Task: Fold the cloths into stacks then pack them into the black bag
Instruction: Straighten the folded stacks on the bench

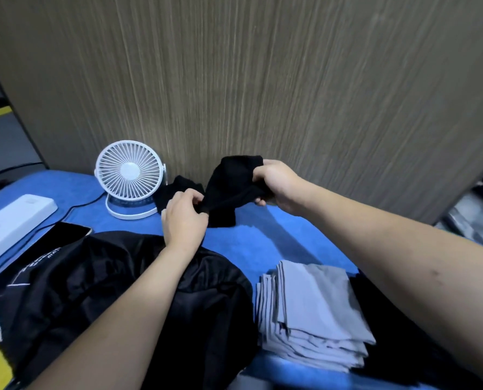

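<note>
Both hands hold one black cloth (pixel 229 190) up over the far part of the blue table cover (pixel 262 243); the left hand (pixel 185 218) pinches a bunched lower corner between thumb and fingers, and the right hand (pixel 276 187) is clenched on the upper edge, so the soft, matte fabric hangs between them in a slack, crumpled fold; a second lump of black cloth (pixel 178 190) lies on the cover just behind the left hand, against the foot of the wood-grain wall (pixel 262 80).

The black bag (pixel 99 291) lies near the person on the left, under the left forearm; its material is smooth with a faint sheen, it sags in loose rounded folds, and small white lettering shows on its left side.

To the right of the bag sits one stack of grey cloths (pixel 316 313), folded into flat rectangles with their layered edges showing at the left and front; the exact number of layers is hard to count; a dark folded pile (pixel 389 333) lies beside it, partly hidden by the right forearm.

One round white fan (pixel 129 178) with a ribbed plastic grille stands on a ring base at the back left; one white box-shaped device (pixel 15 223) and one dark phone (pixel 63 235) lie at the left, with a thin black cable running between them.
</note>
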### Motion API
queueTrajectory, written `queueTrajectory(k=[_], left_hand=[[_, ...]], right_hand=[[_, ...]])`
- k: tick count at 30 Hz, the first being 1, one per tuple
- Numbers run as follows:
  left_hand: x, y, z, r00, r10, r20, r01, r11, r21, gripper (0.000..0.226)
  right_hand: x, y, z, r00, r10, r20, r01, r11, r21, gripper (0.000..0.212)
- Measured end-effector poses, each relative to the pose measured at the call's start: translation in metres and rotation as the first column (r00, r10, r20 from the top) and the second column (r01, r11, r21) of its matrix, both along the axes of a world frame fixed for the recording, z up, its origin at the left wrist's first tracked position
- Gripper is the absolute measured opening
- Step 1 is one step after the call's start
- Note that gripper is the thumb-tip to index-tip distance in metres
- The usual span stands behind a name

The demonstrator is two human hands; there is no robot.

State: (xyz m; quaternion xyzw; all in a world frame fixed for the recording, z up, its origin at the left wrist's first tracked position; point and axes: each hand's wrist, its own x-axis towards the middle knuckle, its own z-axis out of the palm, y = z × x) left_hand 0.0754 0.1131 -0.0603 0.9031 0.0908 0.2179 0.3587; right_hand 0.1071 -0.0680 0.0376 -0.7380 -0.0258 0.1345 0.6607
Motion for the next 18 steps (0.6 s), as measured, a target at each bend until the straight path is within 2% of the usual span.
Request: queueTrajectory(k=[3,6,8,10,12,14,16,18], left_hand=[[0.001,-0.011,0.006,0.999,0.000,0.034,0.007,0.982,-0.189,0.024],[0.002,-0.021,0.011,0.999,0.008,0.047,0.009,0.933,-0.361,0.013],[0.005,-0.026,0.010,1.000,-0.006,0.025,0.015,0.916,-0.402,0.008],[0.009,-0.030,0.007,0.998,-0.053,0.016,0.054,0.891,-0.451,0.009],[0.011,-0.036,0.004,0.994,-0.105,0.003,0.090,0.837,-0.540,0.010],[0.011,-0.046,0.003,0.989,-0.148,-0.027,0.094,0.750,-0.655,0.011],[0.011,-0.059,0.004,0.978,-0.198,-0.063,0.093,0.687,-0.721,0.008],[0.008,-0.070,0.007,0.967,-0.241,-0.078,0.098,0.642,-0.760,0.008]], right_hand=[[0.001,-0.027,0.005,0.991,-0.129,0.043,0.126,0.989,0.075,0.047],[-0.002,-0.056,0.010,0.983,-0.157,0.095,0.140,0.977,0.162,0.068],[-0.003,-0.079,0.012,0.979,-0.183,0.094,0.161,0.965,0.207,0.065],[-0.004,-0.103,0.014,0.974,-0.222,0.052,0.206,0.954,0.216,0.053],[-0.006,-0.125,0.015,0.973,-0.230,-0.023,0.230,0.957,0.178,0.038],[-0.013,-0.146,0.013,0.976,-0.179,-0.122,0.193,0.975,0.111,0.034],[-0.020,-0.164,0.007,0.976,-0.134,-0.169,0.139,0.990,0.014,0.044],[-0.025,-0.175,0.001,0.987,-0.068,-0.143,0.053,0.993,-0.107,0.058]])
